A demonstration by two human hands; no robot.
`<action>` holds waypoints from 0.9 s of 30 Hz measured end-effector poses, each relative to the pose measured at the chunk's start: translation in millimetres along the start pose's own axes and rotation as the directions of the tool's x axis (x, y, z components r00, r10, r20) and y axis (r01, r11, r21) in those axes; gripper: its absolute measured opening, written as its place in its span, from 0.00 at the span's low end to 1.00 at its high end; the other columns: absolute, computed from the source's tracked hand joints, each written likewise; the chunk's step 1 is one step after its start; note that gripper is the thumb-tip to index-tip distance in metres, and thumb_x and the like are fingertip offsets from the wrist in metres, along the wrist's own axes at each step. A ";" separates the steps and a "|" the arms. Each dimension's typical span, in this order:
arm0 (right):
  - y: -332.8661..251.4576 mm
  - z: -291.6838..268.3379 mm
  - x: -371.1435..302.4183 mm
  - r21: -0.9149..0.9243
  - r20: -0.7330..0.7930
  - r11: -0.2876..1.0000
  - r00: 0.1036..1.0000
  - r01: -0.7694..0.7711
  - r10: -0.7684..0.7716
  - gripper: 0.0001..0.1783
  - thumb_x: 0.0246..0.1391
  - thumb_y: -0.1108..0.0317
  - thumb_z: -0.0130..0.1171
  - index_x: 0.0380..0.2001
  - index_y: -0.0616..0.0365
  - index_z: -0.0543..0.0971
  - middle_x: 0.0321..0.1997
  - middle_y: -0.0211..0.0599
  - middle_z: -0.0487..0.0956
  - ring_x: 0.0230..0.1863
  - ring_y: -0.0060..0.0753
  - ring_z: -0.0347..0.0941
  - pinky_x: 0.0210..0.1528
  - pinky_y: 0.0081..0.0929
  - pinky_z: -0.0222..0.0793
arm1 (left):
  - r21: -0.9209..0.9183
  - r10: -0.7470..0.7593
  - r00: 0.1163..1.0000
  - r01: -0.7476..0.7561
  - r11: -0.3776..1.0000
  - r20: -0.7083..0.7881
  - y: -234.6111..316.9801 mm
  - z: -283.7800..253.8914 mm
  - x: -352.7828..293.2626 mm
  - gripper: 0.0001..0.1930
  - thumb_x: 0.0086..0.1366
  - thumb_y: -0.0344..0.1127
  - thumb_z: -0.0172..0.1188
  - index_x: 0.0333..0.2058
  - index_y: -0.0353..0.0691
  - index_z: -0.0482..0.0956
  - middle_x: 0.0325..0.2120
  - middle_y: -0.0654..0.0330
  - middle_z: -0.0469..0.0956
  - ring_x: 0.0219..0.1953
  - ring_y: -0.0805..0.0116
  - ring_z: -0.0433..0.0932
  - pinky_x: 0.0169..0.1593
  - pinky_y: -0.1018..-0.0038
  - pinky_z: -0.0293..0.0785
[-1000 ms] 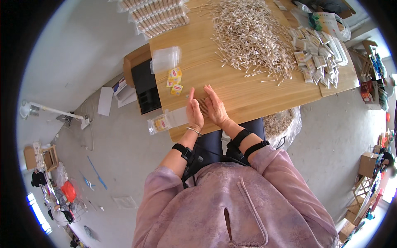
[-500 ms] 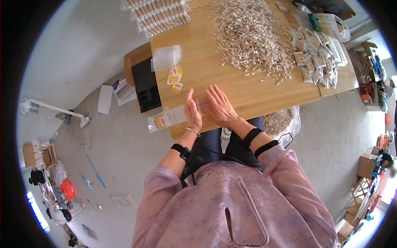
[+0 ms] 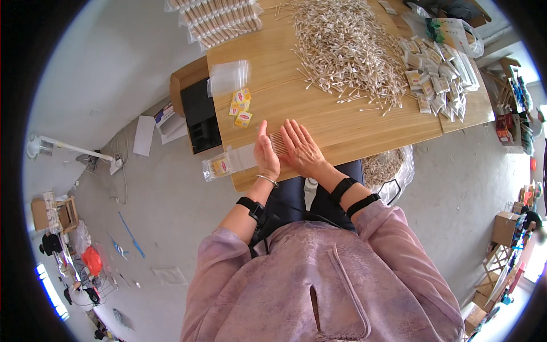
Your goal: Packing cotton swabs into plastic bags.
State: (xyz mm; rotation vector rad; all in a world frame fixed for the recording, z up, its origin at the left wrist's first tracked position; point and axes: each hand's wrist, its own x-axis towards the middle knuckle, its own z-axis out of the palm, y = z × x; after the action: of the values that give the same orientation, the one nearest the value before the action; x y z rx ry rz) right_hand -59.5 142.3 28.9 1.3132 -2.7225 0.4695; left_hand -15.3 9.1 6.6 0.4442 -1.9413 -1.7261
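Observation:
A row of cotton swabs (image 3: 278, 143) lies side by side on the table's near edge, between my two hands. My left hand (image 3: 266, 153) stands on edge along the row's left side, its fingers stretched up. Flat over the row's right part rests my right hand (image 3: 302, 149), fingers straight, hiding some of the swabs. Beside my left hand, a clear plastic bag (image 3: 243, 158) sticks out at the table corner, with a yellow-and-white label card (image 3: 220, 166) at its far left end. More small yellow cards (image 3: 243, 119) lie just beyond.
A big heap of loose cotton swabs (image 3: 347, 48) covers the table's (image 3: 273, 68) far middle. Filled small packs (image 3: 436, 85) pile up at right. Empty clear bags (image 3: 229, 77) lie at left, with stacked swab bundles (image 3: 219, 23) behind. An open carton (image 3: 196, 108) stands beside the table.
My right hand has shifted slightly left, and the visible strip of swabs between my hands is a little narrower. My left hand has hardly moved.

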 end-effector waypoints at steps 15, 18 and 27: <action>-4.7 -2.4 -0.5 -0.009 0.030 1.000 0.999 -0.018 0.018 0.41 0.58 0.45 0.45 0.64 0.67 0.59 0.71 0.53 0.54 0.74 0.47 0.45 0.74 0.40 0.38 | 0.046 0.034 0.999 -0.033 0.998 -0.027 0.4 7.3 -1.5 0.38 0.72 0.61 0.32 0.62 0.27 0.60 0.63 0.44 0.62 0.67 0.55 0.58 0.68 0.65 0.51; -3.0 2.1 0.3 -0.005 0.021 0.999 0.999 -0.043 0.043 0.41 0.58 0.45 0.45 0.64 0.68 0.60 0.71 0.53 0.55 0.74 0.47 0.45 0.74 0.40 0.38 | 0.050 0.040 0.999 -0.039 0.998 -0.024 0.5 13.2 -3.2 0.38 0.72 0.61 0.32 0.62 0.27 0.59 0.63 0.44 0.61 0.67 0.54 0.58 0.69 0.65 0.50; -3.2 -1.6 -1.7 0.008 0.043 1.000 0.999 -0.029 0.029 0.42 0.59 0.43 0.44 0.64 0.68 0.60 0.71 0.53 0.54 0.74 0.48 0.44 0.74 0.40 0.37 | -0.104 -0.069 0.995 0.076 0.992 0.073 -2.9 0.7 5.5 0.37 0.73 0.59 0.33 0.62 0.28 0.60 0.63 0.47 0.61 0.68 0.57 0.56 0.69 0.66 0.50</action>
State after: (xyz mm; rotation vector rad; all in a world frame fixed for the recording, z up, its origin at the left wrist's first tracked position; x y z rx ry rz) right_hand -56.0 142.2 30.9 1.3024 -2.7813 0.4610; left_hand -20.5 6.2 4.6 0.4264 -1.8897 -1.9047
